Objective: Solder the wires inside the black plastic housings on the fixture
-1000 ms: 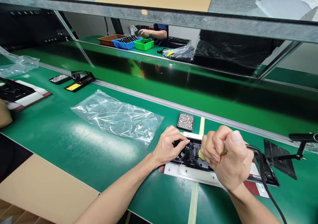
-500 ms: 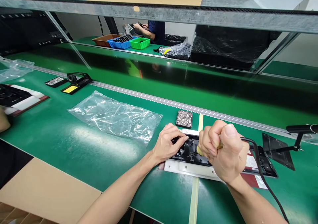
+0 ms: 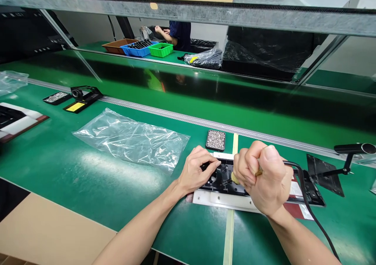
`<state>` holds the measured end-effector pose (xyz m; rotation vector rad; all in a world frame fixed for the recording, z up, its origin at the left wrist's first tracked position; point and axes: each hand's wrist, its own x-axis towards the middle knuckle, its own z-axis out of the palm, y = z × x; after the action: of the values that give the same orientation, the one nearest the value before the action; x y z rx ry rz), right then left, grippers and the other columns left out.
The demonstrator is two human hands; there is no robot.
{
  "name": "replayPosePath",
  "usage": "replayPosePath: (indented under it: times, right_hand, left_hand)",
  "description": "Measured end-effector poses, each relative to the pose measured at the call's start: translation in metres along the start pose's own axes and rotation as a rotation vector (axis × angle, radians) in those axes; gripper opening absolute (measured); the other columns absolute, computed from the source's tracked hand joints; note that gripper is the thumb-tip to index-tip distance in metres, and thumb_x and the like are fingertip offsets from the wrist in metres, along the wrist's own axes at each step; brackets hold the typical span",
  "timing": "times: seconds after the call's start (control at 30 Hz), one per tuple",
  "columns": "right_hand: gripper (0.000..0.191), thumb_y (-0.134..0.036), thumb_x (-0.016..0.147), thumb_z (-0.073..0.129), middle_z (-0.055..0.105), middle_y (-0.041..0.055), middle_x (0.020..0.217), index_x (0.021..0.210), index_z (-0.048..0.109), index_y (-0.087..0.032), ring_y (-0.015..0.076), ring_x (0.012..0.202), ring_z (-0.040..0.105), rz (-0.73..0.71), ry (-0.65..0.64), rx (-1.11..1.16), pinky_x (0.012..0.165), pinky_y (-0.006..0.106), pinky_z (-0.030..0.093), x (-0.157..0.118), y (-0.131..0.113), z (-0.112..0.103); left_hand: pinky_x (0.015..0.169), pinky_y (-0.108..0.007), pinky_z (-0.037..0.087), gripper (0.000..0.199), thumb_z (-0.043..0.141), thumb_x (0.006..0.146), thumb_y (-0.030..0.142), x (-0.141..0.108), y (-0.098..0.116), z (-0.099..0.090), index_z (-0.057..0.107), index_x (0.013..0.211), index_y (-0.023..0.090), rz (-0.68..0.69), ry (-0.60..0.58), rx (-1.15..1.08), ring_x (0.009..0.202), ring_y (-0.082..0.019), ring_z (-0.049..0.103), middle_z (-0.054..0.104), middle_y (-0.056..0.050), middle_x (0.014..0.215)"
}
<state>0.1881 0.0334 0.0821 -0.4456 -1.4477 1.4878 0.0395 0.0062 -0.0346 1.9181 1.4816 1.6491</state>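
My right hand point(image 3: 264, 178) is closed round a corded tool with a yellowish handle point(image 3: 234, 178), its black cable point(image 3: 308, 206) trailing down to the right. The tool's lower end points at a black housing point(image 3: 217, 180) lying in a white fixture point(image 3: 226, 200). My left hand point(image 3: 198, 169) rests at the housing's left end, thumb and fingers pressed together at its upper edge; whatever is between them is too small to make out. Just beyond the fixture sits a small black tray of metal screws point(image 3: 216, 140).
A clear plastic bag point(image 3: 132, 139) lies left of my hands. At the right stands a black cylinder on an arm point(image 3: 354, 149). A metal shelf point(image 3: 188, 14) crosses above. Behind it, a person point(image 3: 179, 33) works near coloured bins point(image 3: 161, 49). Another white fixture point(image 3: 22, 122) is at far left.
The whole view has shifted slightly, and the bench objects appear a little further left. The other person's arm at the left edge has gone from view. My hands hold nearly the same pose.
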Motion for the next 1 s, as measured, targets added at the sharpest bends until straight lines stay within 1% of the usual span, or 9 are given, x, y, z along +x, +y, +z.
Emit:
replayPosePath:
  times: [0.63, 1.0]
  right_hand:
    - [0.05, -0.051, 0.096, 0.053, 0.035, -0.0048, 0.044, 0.058, 0.042, -0.02, 0.0078, 0.039, 0.029, 0.03, 0.019, 0.026, 0.038, 0.022, 0.024, -0.0005, -0.0044, 0.0001]
    - [0.05, -0.049, 0.096, 0.053, 0.035, -0.0047, 0.044, 0.057, 0.041, -0.02, 0.0078, 0.039, 0.03, 0.027, 0.024, 0.015, 0.038, 0.022, 0.026, -0.0007, -0.0052, -0.0001]
  left_hand:
    - [0.08, -0.037, 0.043, 0.013, 0.066, 0.098, 0.022, 0.0003, 0.0015, -0.0003, 0.073, 0.088, 0.018, 0.003, -0.005, 0.004, 0.081, -0.018, 0.055, 0.067, -0.003, 0.081]
    - [0.079, -0.038, 0.043, 0.013, 0.067, 0.097, 0.022, 0.0008, 0.0044, 0.0004, 0.073, 0.088, 0.018, 0.001, -0.006, -0.003, 0.08, -0.019, 0.056, 0.067, -0.003, 0.08]
